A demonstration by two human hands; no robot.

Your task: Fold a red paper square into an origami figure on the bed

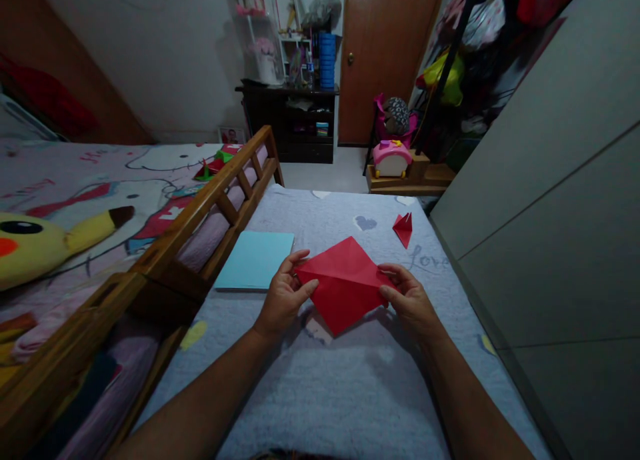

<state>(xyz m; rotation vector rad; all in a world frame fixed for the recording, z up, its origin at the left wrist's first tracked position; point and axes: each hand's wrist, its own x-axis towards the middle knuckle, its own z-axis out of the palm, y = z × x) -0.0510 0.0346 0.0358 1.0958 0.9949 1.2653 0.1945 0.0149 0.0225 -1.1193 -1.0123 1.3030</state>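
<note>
A square sheet of red origami paper (345, 280) is held up over the bed, turned so its corners point to the sides, with a crease running across it from left to right. My left hand (289, 288) pinches the left corner between thumb and fingers. At the right corner, my right hand (406, 293) grips the paper the same way. Beyond my right hand lies a small folded red paper piece (403, 230). A light blue stack of square paper (256, 260) rests left of my left hand.
A wooden bed rail (220, 193) runs along the left, with a second bed and a yellow plush toy (60, 243) behind it. A pale cabinet (560, 180) borders the right side. A dark shelf unit (295, 127) and a brown door (385, 60) stand at the back.
</note>
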